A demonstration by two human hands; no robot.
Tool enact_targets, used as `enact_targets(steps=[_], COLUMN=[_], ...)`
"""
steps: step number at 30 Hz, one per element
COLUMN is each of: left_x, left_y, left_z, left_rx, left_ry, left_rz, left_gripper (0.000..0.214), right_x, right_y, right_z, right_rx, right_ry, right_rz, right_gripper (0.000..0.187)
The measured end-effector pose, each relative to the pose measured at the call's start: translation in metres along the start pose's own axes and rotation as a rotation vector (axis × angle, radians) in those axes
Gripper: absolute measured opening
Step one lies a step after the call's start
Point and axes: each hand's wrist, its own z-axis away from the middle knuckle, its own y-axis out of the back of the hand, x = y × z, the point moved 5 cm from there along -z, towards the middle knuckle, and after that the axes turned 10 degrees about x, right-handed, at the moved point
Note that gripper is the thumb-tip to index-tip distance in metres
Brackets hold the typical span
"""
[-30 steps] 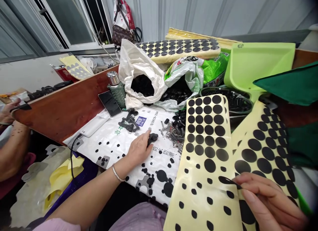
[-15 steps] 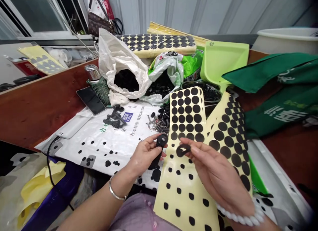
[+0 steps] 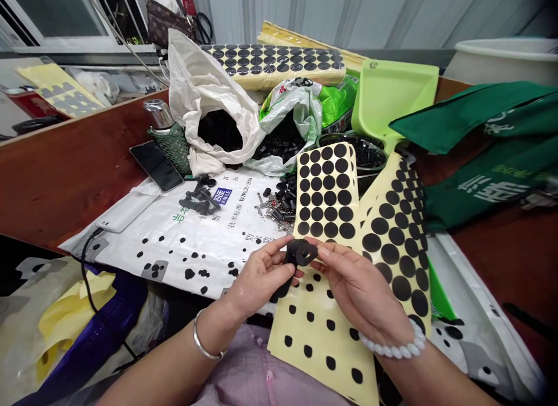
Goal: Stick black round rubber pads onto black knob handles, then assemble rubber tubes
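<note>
My left hand (image 3: 257,275) grips a small black plastic part (image 3: 288,272) in front of me. My right hand (image 3: 355,284) pinches a black round sticker (image 3: 304,253) and holds it against the top of that part. Both hands hover over a yellow backing sheet (image 3: 325,336) with black dots; a second sheet (image 3: 394,231) overlaps it on the right. Full rows of black round stickers (image 3: 326,191) remain on the sheet's far half.
White printed sheet (image 3: 192,243) covers the table, with loose black parts (image 3: 198,199) and small metal pieces (image 3: 276,211). Behind stand a phone (image 3: 156,166), a flask (image 3: 163,130), bags of black parts (image 3: 218,127), a green scoop (image 3: 392,98), green cloth (image 3: 488,150) and a sticker stack (image 3: 270,63).
My left hand picked the black part off the table and lifted it. My right hand peeled a round sticker off the sheet and brought it onto the part.
</note>
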Motion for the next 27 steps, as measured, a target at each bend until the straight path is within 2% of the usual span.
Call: enact_targets(steps=[5, 14, 27], left_x=[-0.0016, -0.0029, -0.0014], left_y=[-0.0002, 0.0002, -0.0022], left_z=[0.0023, 0.0059, 0.0078], left_rx=[-0.002, -0.022, 0.019], left_ry=[-0.008, -0.017, 0.011], left_rz=[-0.009, -0.028, -0.028], left_gripper=[0.058, 0.058, 0.059], right_x=[0.0039, 0.0044, 0.0055], right_y=[0.0007, 0.0000, 0.0005], right_z=[-0.0021, -0.0038, -0.0011], right_rx=[-0.002, 0.028, 0.051], right_ry=[-0.020, -0.035, -0.013], right_rz=[0.010, 0.028, 0.060], right_gripper=[0.019, 0.017, 0.022])
